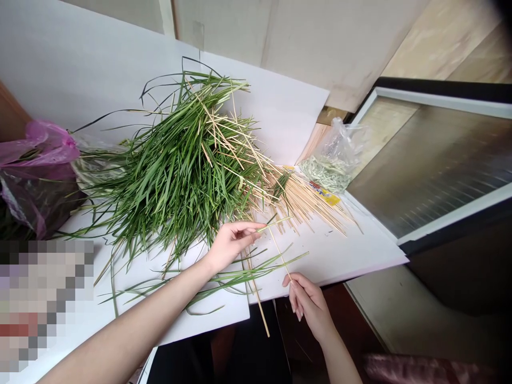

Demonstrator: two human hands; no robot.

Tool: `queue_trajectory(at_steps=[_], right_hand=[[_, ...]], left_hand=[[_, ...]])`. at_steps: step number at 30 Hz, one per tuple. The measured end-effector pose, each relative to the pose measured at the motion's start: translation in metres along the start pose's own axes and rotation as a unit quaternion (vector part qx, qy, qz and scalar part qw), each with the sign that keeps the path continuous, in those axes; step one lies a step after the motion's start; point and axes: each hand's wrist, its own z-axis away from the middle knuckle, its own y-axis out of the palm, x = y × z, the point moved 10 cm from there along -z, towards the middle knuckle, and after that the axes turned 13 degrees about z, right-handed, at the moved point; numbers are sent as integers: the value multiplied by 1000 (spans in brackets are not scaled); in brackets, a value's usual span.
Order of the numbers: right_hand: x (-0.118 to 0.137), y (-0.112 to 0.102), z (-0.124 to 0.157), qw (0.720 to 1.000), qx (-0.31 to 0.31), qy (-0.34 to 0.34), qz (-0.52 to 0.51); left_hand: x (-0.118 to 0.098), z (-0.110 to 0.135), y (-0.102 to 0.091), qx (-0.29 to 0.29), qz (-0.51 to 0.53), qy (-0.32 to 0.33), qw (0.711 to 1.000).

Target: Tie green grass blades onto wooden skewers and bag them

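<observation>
The white-covered desk (332, 256) carries a big heap of long green grass blades (176, 170) across its middle, and the heap tangles into a fan of bamboo skewers (304, 202) towards the right edge. That tangle looks like the likeliest trouble: a tug on one blade could drag loose skewers along with it. A lone skewer (258, 298) juts past the desk's front edge and could drop if knocked. At the left edge, a pink plastic bag (38, 160) holds something dark that I can't make out. Near the back right corner, a clear plastic bag (332, 160) holds pale green shreds. My right hand (308, 306) has its fingers closed on a thin skewer (280, 256), whose upper end reaches my left hand (230, 246). My left fingers (248, 229) sit at a slim blade (276, 221) near the skewer's tip, but I cannot tell whether they grip it.
</observation>
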Motion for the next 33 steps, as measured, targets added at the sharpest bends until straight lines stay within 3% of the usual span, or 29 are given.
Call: queue_trajectory(at_steps=[7, 17, 33], right_hand=[[0, 0, 0, 1000, -6, -5, 1], [1, 0, 1, 1000, -8, -3, -4], [1, 0, 1, 1000, 4, -8, -2]], left_hand=[[-3, 0, -2, -14, -12, 13, 1000], [-22, 3, 2, 1, -143, 101, 985], [-22, 5, 11, 26, -122, 113, 986]])
